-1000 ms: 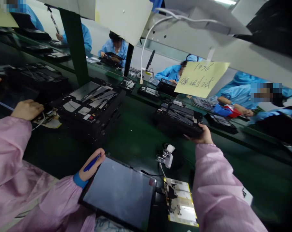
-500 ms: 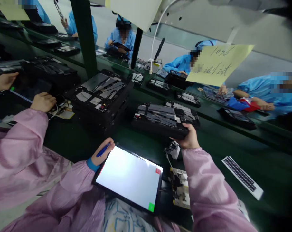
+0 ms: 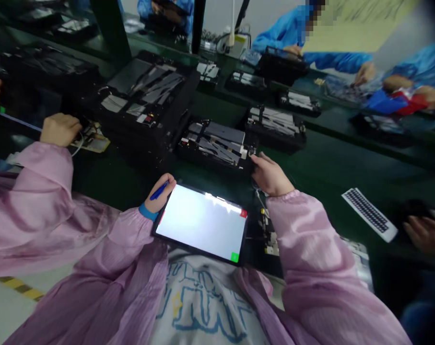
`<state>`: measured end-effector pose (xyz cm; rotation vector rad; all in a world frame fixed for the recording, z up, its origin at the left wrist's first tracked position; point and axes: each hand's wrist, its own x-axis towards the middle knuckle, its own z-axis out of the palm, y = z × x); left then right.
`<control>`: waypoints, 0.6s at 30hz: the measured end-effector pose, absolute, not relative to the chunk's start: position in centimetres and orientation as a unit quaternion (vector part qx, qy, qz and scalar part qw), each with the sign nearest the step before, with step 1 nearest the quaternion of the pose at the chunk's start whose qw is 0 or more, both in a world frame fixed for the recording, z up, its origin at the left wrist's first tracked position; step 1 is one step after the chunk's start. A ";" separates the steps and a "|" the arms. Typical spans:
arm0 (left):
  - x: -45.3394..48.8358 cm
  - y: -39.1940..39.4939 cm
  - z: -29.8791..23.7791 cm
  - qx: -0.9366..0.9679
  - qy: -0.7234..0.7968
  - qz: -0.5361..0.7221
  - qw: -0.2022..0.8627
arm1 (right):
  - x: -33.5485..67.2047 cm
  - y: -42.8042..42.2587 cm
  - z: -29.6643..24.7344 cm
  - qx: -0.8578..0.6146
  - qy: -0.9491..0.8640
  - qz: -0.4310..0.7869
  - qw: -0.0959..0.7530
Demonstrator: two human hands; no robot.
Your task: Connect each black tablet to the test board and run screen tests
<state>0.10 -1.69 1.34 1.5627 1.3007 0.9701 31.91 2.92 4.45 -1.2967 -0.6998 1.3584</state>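
We see a dark green table (image 3: 332, 163) bearing a tall pile of opened tablets (image 3: 145, 103). A lower pile (image 3: 213, 143) seems to rest just beside it, another pile (image 3: 275, 124) behind. Rightward we find a white strip with dark squares (image 3: 370, 214).

Dark green bench (image 3: 332, 165), upright green post (image 3: 111, 33), pale wall (image 3: 219, 17) beyond; light floor (image 3: 8, 314) with yellow-black tape (image 3: 17, 286).

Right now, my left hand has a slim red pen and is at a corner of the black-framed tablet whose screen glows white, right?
Not quite: the slim pen is blue, not red, as the head view shows. Your left hand is at a corner of the black-framed tablet whose screen glows white.
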 end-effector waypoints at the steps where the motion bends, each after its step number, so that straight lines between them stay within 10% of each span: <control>1: 0.1 -1.7 1.2 0.627 0.522 0.388 0.429 | 32.3 1.3 4.7 -0.556 -0.349 0.548 0.517; 7: 0.3 -1.4 1.1 0.617 0.535 0.392 0.424 | 32.2 -11.7 4.4 -0.526 -0.800 0.278 0.080; 18: 0.9 -1.3 0.5 0.603 0.524 0.409 0.441 | 32.0 -16.4 2.9 -0.589 -0.781 0.179 0.106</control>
